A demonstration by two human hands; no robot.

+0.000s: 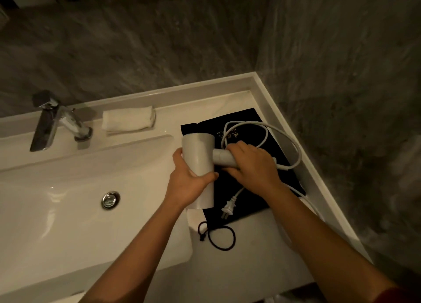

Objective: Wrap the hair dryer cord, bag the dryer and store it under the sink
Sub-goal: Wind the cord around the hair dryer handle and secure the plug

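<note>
A white hair dryer (199, 157) is held just above the counter, right of the basin. My left hand (189, 182) grips its barrel from below. My right hand (250, 163) is closed around its handle. The white cord (264, 132) loops loosely behind the hands and runs down to the plug (227, 209), which lies on a flat black drawstring bag (239, 200) with gold lettering. The bag's dark drawstring (218, 236) curls on the counter in front of it.
The white basin (68, 200) with its drain (110, 199) fills the left. A chrome faucet (57, 123) stands at the back, a folded white towel (128, 119) beside it. Grey stone walls enclose the counter at the back and right.
</note>
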